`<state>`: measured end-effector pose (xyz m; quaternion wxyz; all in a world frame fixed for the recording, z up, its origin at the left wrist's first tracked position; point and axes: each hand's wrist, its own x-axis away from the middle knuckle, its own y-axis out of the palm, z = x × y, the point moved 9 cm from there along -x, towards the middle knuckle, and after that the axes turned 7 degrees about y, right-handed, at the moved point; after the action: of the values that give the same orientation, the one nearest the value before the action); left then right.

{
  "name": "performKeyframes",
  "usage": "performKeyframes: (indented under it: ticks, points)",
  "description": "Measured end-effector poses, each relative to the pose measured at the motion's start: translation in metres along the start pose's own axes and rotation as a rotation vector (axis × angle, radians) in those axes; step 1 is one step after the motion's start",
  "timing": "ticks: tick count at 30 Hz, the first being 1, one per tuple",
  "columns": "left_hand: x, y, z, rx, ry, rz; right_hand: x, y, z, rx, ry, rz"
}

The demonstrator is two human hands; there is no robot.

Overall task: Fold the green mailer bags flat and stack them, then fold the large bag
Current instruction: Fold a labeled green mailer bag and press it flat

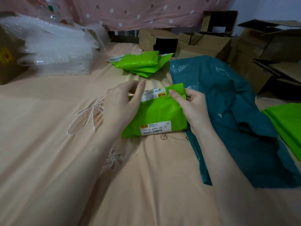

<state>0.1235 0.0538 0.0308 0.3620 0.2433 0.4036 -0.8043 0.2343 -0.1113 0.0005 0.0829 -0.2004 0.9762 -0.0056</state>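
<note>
Green mailer bags are spread over a peach bedsheet embroidered with leaves and flowers, the widest surface in view. Next in size is the large teal bag, which lies crumpled on the sheet to the right and runs from the cardboard boxes at the back down toward the near edge. A heap of clear bubble wrap sits at the back left. A stack of folded green mailers rests on the sheet behind the hands, just left of the teal bag's top corner. Another green mailer lies unfolded at the right edge, against the teal bag. In the middle, the mailer being folded lies on the sheet, white labels on both its body and its turned-over top flap. The right hand pinches the flap's right corner between thumb and fingers. The left hand rests over the mailer's left edge, fingers loosely curled at the flap's label.
</note>
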Motion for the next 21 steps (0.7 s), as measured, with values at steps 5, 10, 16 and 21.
performKeyframes:
  ticks: [5, 10, 16, 21]
  points:
    - [0.010, 0.010, -0.052, 0.223, -0.373, -0.080, -0.003, -0.012, 0.013, -0.051, 0.080, 0.120]
    - [0.022, 0.026, -0.067, 0.365, -0.465, -0.192, -0.003, -0.020, 0.033, -0.058, 0.203, 0.158]
    - [0.029, 0.019, -0.062, 0.090, -0.322, -0.212, 0.001, -0.019, 0.050, 0.188, 0.248, 0.095]
    - [0.042, 0.013, -0.062, -0.157, -0.300, -0.288, 0.003, -0.031, 0.042, 0.559, 0.167, 0.216]
